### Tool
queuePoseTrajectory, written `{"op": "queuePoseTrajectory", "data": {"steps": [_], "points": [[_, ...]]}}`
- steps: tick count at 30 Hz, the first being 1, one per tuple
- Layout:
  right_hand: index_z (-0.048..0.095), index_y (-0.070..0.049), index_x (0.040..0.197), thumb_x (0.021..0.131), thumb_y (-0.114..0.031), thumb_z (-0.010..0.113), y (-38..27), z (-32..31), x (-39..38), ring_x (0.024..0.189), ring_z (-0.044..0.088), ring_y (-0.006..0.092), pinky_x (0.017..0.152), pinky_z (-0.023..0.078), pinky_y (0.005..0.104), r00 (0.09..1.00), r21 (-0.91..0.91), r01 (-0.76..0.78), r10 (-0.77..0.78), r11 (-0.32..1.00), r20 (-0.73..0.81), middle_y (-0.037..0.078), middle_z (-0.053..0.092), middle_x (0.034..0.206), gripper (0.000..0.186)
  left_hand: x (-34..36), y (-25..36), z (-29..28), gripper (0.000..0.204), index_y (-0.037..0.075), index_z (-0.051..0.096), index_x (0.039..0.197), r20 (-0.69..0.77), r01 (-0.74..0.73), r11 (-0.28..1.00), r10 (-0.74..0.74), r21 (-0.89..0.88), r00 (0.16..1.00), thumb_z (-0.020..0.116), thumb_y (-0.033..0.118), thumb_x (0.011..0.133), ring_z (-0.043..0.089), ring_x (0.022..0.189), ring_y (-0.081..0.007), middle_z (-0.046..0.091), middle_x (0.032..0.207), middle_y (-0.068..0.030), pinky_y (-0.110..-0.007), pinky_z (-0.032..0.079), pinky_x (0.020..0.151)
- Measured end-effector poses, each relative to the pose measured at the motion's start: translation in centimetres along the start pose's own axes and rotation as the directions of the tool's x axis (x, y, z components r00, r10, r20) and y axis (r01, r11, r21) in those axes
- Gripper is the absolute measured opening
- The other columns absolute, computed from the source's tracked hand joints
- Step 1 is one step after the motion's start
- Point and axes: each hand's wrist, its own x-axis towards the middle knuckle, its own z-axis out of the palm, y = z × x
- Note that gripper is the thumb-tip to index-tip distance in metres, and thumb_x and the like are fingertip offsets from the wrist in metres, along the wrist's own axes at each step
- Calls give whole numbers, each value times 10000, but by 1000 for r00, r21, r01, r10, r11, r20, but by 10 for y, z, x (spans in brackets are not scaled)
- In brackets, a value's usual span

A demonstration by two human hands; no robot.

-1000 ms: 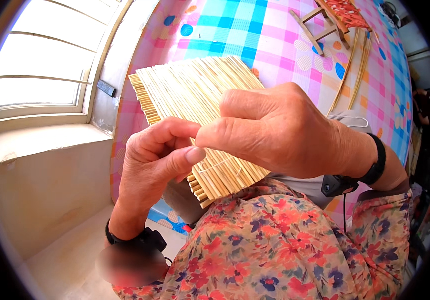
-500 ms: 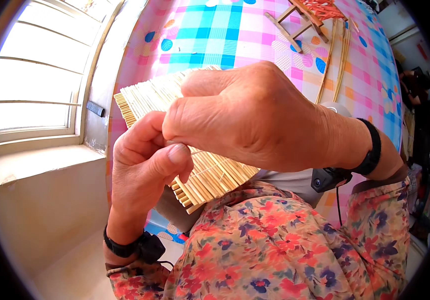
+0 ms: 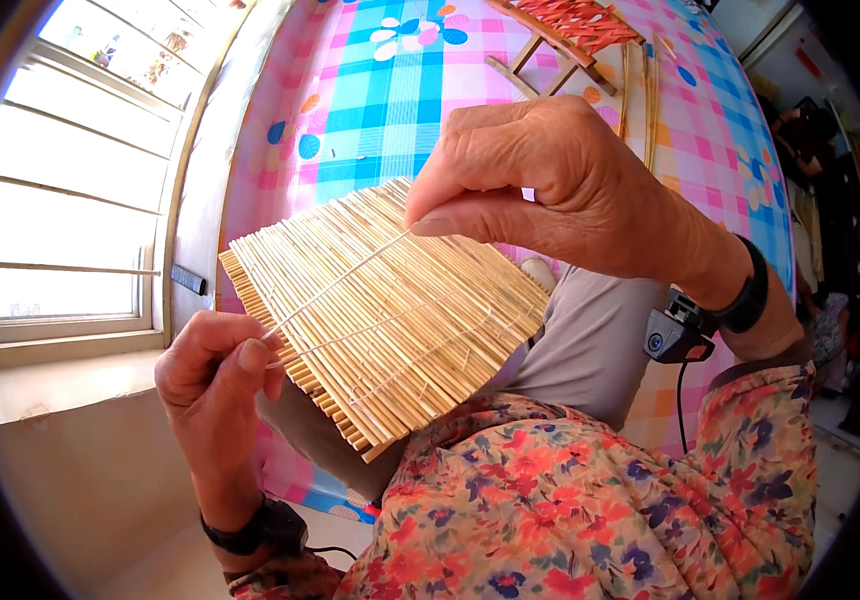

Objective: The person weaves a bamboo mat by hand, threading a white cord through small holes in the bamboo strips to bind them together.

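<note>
A mat of thin straw-coloured sticks [image 3: 380, 290] rests across my lap, layered and bound with rows of pale string. Over it a length of white string [image 3: 340, 281] runs taut between my hands. My left hand [image 3: 218, 365] pinches the string at the mat's left edge, where a small loop shows near the fingertips. Above the mat's far right part, my right hand [image 3: 540, 185] grips the other end between thumb and forefinger. Loose string ends lie on the mat's near right side.
A checked, flowered cloth [image 3: 380, 110] spreads out ahead. On it lie a wooden frame with red strips [image 3: 575, 30] and several long thin sticks [image 3: 640, 95]. At the left are a barred window [image 3: 70, 200] and a small dark remote-like object [image 3: 188, 279].
My hands, close together before, have drawn apart: the right up and away, the left down and left. The string now stretches between them, and more of the mat shows.
</note>
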Motion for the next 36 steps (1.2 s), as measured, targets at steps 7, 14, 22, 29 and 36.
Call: {"op": "queuePoseTrajectory", "data": {"steps": [7, 14, 22, 29, 36], "points": [[671, -20, 894, 842, -63, 680, 8, -22, 0, 640, 514, 48, 531, 404, 183, 967, 287, -195, 232, 938, -101, -3, 616, 794, 68, -3, 14, -15, 46, -25, 565, 883, -12, -71, 994, 72, 82, 997, 535, 10, 883, 413, 473, -107, 480, 582, -42, -248, 368, 449], [601, -28, 928, 867, -92, 656, -1, -18, 6, 615, 650, 156, 531, 531, 253, 890, 697, -196, 423, 689, -168, 75, 654, 781, 104, -1, 23, 4, 13, -41, 607, 822, -53, 108, 994, -107, 19, 993, 609, -32, 814, 517, 592, -85, 588, 681, -50, -204, 403, 538], [570, -62, 972, 938, -211, 562, 6, -4, 14, 817, 687, 267, 591, 592, 353, 911, 895, -67, 394, 442, -126, 81, 669, 925, 153, 3, 10, 10, 63, -46, 633, 878, 181, 39, 994, -58, 105, 982, 633, -28, 817, 535, 632, -72, 624, 764, -66, -207, 421, 545], [603, -48, 1015, 912, -239, 614, 29, -42, 15, 579, 597, 65, 449, 427, 155, 694, 481, -104, 410, 870, -591, 8, 620, 712, 218, -29, -47, -41, 409, 56, 609, 1133, 124, -240, 754, 209, 612, 970, 615, -74, 745, 532, 1162, -287, 520, 1297, -154, -363, 475, 901], [687, -83, 1058, 914, -144, 600, 24, 35, 2, 659, 559, 42, 547, 458, 195, 889, 246, -436, 456, 866, -32, 7, 639, 782, 178, -75, -88, -58, 674, 123, 559, 1231, 328, -289, 455, -9, 842, 944, 805, 191, 607, 411, 1310, -278, 517, 1338, -60, -467, 242, 1085]]}}
